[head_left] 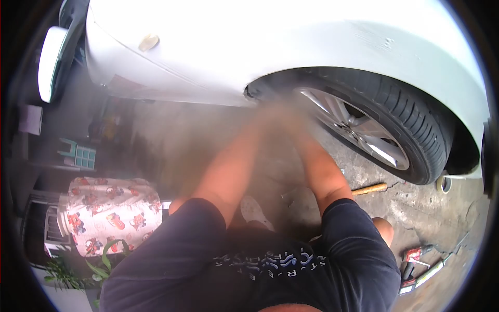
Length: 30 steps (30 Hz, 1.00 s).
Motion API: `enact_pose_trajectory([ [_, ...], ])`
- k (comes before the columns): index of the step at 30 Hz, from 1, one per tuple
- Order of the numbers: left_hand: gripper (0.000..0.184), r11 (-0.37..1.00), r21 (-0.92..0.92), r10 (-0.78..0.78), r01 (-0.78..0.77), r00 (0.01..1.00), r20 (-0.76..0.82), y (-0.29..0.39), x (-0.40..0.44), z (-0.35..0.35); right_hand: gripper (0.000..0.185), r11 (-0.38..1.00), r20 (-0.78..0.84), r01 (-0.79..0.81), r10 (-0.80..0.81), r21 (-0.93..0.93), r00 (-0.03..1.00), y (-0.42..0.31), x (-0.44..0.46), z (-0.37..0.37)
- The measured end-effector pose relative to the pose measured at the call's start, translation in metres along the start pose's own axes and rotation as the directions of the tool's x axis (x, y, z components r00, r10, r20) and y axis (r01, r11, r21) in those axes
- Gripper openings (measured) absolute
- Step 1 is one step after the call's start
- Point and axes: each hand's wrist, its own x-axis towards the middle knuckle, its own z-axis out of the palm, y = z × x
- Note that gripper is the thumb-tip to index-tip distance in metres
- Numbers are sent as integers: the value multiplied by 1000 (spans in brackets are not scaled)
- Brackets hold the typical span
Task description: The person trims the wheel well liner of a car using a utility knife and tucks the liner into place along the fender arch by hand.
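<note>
Both forearms reach forward to the front edge of the wheel arch on a white car (218, 47). My left hand (267, 112) and my right hand (291, 114) are close together there, lost in a brownish blur over the middle of the view. Their fingers, and anything between them, cannot be made out. Just right of the hands is the wheel, a black tyre (416, 125) on a silver alloy rim (358, 127), turned outward from the arch. The car's lower sill (208, 96) runs off to the left of the hands.
A wooden handle (370, 189) lies on the concrete floor (416, 208) below the wheel. Farther right lies a red power tool (414, 255). At left stand a cloth-covered box with a printed pattern (112, 216), a leafy plant (67, 273) and a teal rack (83, 156).
</note>
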Motion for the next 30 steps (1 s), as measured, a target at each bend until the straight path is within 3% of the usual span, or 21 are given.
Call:
enact_pose_trajectory([
  [1,33,1000,11,4,-4,1000,11,-2,6,0,32,996,141,86,-83,-22,987,5,5,-3],
  [4,35,996,-93,15,-4,993,113,-4,13,-1,32,999,186,33,-25,-40,982,9,7,-9],
  [8,54,995,95,30,-25,998,-53,-4,3,1,32,999,157,14,-9,-31,988,22,22,4],
  [9,62,988,154,48,-26,989,-138,-6,3,3,32,999,157,-27,20,41,987,24,22,3],
  [10,62,988,152,50,-29,990,-135,-7,3,5,33,992,162,-67,49,111,986,27,23,3],
  [12,74,943,319,158,-92,970,-185,-10,2,4,35,982,158,-103,78,159,984,27,24,6],
  [16,78,948,300,168,-107,968,-187,-9,1,2,40,972,142,-165,141,170,980,21,29,2],
  [18,80,893,341,349,-293,930,-115,-13,-3,-1,41,974,120,-122,100,193,988,15,23,-5],
  [20,82,904,322,333,-281,935,-119,-14,-2,-1,42,974,101,-76,56,211,993,9,20,-12],
  [22,84,914,304,318,-268,939,-127,-11,-2,-2,45,995,192,-29,11,92,981,9,22,-16],
  [24,87,954,288,131,-82,979,-155,-5,0,2,45,992,212,-59,35,109,977,7,22,-17],
  [27,90,897,441,139,-44,973,-185,-1,0,0,48,987,197,-105,80,120,977,4,28,-8],
  [30,90,939,339,110,-52,982,-155,0,-8,-1,53,985,169,-122,101,121,980,6,32,0],
])
